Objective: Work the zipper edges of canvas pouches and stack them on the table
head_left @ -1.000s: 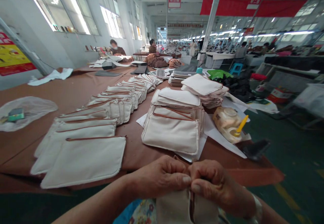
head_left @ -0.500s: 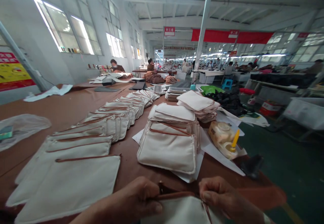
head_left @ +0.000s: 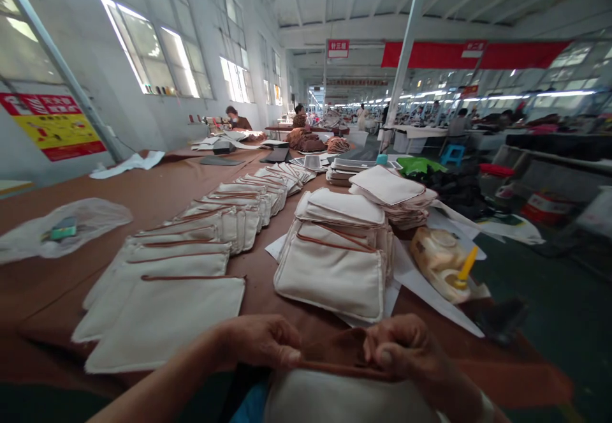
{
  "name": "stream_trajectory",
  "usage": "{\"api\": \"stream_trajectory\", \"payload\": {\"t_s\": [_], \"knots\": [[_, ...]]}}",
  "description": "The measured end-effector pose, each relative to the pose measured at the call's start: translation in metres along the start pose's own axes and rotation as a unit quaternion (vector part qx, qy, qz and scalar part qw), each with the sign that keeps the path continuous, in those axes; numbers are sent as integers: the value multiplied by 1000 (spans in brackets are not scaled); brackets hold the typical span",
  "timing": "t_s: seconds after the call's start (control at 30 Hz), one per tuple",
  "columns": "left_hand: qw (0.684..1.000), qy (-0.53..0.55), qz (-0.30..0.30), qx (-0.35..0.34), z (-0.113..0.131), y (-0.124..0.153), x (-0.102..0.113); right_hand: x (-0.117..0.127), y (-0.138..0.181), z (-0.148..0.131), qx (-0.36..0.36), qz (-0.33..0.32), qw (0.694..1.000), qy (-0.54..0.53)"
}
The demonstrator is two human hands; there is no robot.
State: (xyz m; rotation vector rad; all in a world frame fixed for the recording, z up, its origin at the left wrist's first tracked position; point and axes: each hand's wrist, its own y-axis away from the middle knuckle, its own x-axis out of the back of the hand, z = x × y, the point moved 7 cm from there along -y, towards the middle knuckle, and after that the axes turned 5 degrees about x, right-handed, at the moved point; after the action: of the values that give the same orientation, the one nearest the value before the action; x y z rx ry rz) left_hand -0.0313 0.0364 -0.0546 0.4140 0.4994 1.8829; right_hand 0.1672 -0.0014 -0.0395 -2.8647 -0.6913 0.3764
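A cream fabric pouch (head_left: 351, 399) with brown edging lies low at the front, its lower part cut off by the picture's edge. At the left end of its brown-edged top, my left hand (head_left: 262, 341) pinches it with thumb and fingers. My right hand (head_left: 404, 345) is closed on the brown material by the right end. Between the hands, brown lining (head_left: 337, 348) stands up above the edging. Just beyond is a stack of similar cream pouches (head_left: 329, 273). A fanned row of brown-edged pouches (head_left: 191, 321) stretches away on the left.
A stained plastic container (head_left: 437, 257) with a yellow nozzle (head_left: 466, 268) rests on white paper at the right. Another cream stack (head_left: 389, 187) sits behind. A clear plastic bag (head_left: 102, 215) lies far left on the brown table (head_left: 162, 193). A metal post (head_left: 406, 46) rises beyond.
The camera view has swung left and a little down. My right hand has pulled brown lining up above the pouch's edge, and the pouch's top now lies straighter between my hands.
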Motion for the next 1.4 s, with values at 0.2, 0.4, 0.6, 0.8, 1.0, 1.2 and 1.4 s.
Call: {"api": "stream_trajectory", "payload": {"t_s": [0.2,0.4,0.6,0.8,1.0,1.2,1.4], "knots": [[1000,19,23,-7,-6,0,-6,51,13,27,-58,107,983,139],[985,-22,123,-120,89,-2,-23,12,-6,-8,-1,86,947,309],[962,-80,221,-142,99,-14,-23,-41,-26,-9,84,39,978,189],[933,-168,295,-119,67,-10,-8,-39,-16,13,76,14,972,221],[959,-185,183,-111,71,-4,5,-14,-9,-6,28,26,979,201],[989,-51,104,-88,62,-17,-12,5,-11,-8,23,3,963,269],[984,27,121,-124,58,-33,-32,0,-7,3,-19,17,979,204]]}}
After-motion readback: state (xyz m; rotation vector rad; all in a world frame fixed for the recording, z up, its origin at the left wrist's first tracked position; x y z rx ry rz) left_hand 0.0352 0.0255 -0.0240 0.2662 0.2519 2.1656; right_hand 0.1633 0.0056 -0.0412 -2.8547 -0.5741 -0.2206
